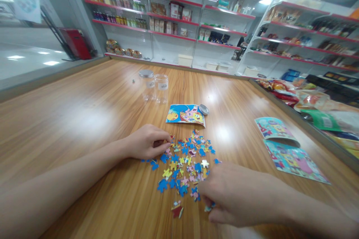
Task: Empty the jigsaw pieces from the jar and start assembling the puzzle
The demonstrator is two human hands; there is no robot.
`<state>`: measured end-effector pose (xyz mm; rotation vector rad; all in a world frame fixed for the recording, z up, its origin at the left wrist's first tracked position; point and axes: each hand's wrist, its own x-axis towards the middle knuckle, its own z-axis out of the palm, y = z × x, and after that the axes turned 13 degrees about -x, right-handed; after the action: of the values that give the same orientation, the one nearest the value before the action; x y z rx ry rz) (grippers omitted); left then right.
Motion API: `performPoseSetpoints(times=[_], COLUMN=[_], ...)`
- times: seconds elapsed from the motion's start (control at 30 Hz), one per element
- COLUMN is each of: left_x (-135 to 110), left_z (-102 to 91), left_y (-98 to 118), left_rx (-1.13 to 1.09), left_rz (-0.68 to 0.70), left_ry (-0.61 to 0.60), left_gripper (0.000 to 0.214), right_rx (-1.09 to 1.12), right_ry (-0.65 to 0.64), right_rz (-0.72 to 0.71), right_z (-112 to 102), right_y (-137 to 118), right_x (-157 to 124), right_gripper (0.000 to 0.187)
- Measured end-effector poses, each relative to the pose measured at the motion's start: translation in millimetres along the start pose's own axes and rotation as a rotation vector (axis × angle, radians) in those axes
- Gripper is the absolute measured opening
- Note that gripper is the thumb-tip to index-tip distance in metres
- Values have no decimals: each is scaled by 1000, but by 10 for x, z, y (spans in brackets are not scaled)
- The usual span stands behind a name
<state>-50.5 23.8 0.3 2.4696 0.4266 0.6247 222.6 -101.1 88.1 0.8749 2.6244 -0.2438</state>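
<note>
Indoors: wood table [84, 119], shop shelves [174, 18]; L hand [147, 142], R hand [238, 198] pinch puzzle pcs [186, 164]

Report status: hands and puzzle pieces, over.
Left hand curled at left edge of puzzle pieces, grip unclear. Right hand pinches blue piece at near edge. Two jars stand well behind pile.
</note>
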Motion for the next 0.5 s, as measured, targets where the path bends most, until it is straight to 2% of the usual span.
performPoseSetpoints(times=[0.17,0.27,0.33,0.5], left_x=[-2,2,6,13], left_z=[8,8,4,4], left_y=[-11,-7,6,23], left_rx=[-2,-3,-4,-8], left_rz=[3,12,15,13], left_ry=[7,7,12,20], left_gripper=[17,17,18,18], right_rx=[82,110,114,138], right_ry=[-35,64,138,137], right_rz=[-80,-49,-27,-82], right_z=[-19,-46,-52,-45], right_y=[3,-4,-12,-19], right_x=[-8,7,19,12], right_gripper=[22,20,25,30])
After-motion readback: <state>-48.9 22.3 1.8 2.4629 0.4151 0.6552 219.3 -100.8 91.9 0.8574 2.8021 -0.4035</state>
